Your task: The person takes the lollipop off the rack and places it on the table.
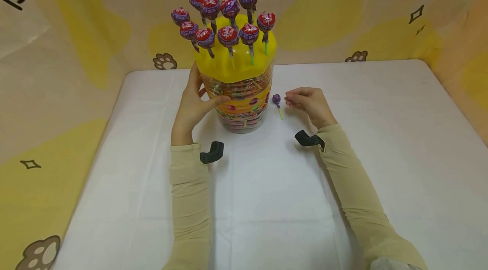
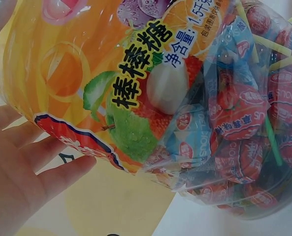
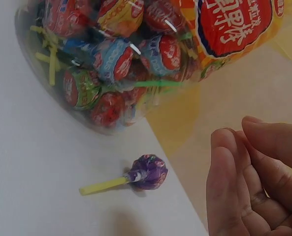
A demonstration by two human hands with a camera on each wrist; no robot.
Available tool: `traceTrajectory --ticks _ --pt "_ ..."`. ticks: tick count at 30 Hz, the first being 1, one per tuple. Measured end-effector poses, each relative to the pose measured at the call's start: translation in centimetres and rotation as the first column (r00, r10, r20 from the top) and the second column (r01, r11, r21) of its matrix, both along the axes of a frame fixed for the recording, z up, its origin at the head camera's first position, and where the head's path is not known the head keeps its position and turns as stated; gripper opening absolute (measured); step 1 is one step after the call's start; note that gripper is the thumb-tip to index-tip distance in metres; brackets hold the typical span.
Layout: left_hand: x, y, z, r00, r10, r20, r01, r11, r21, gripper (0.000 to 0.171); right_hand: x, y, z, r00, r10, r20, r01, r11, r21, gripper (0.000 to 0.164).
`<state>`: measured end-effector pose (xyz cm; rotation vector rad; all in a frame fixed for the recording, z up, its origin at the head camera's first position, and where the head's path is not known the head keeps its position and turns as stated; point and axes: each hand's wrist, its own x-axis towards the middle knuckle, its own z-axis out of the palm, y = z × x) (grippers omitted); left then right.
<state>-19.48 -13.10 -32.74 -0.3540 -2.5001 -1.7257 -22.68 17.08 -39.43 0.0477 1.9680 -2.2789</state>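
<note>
A clear plastic jar of lollipops [image 1: 244,92] with a yellow lid [image 1: 228,71] stands toward the back of the table. Purple-and-red wrapped lollipops [image 1: 228,36], several of them, stick up from the lid on their sticks. My left hand [image 1: 194,103] holds the jar's left side, thumb across the front and fingers round behind. One loose lollipop [image 3: 150,172] in a purple wrapper with a yellow stick lies on the table just right of the jar. My right hand [image 1: 310,103] hovers beside that lollipop, fingers loosely bent and holding nothing. More wrapped lollipops [image 2: 237,105] show through the jar wall.
A white cloth [image 1: 267,202] covers the table. Behind it and along the sides hangs a yellow-and-beige patterned backdrop [image 1: 324,16]. Black wrist devices [image 1: 212,152] sit at both sleeve cuffs.
</note>
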Motion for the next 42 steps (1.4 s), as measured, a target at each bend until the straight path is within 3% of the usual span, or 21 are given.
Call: traceTrajectory --ticks 6,11,19,25,31,42 --pt "0.0 0.0 0.1 1.000 -0.002 0.000 0.002 1.000 0.005 0.098 0.7 -0.2 1.4 0.997 0.034 -0.073 -0.036 0.999 -0.016 0.019" --pt "0.1 0.1 0.1 1.000 -0.003 0.000 0.003 1.000 0.011 0.099 1.3 -0.5 2.7 0.989 0.050 -0.140 -0.056 0.998 -0.042 0.010" --pt "0.0 -0.2 0.2 1.000 -0.008 -0.020 0.008 1.000 0.013 0.098 2.4 -1.4 5.4 0.970 0.019 -0.241 -0.031 0.999 -0.045 0.009" --pt "-0.1 -0.1 -0.1 0.999 -0.023 -0.026 0.024 0.999 0.023 0.099 3.4 -2.0 7.6 0.943 -0.043 -0.329 0.019 0.997 -0.076 0.016" --pt "0.0 -0.1 0.0 0.999 -0.023 -0.033 0.023 0.999 0.025 0.098 3.6 -2.9 10.1 0.906 -0.060 -0.420 0.012 0.993 -0.116 0.013" --pt "0.1 -0.2 -0.1 0.998 -0.034 -0.043 0.036 0.999 0.036 0.099 3.5 -4.7 12.8 0.877 -0.076 -0.474 0.015 0.991 -0.131 0.012"
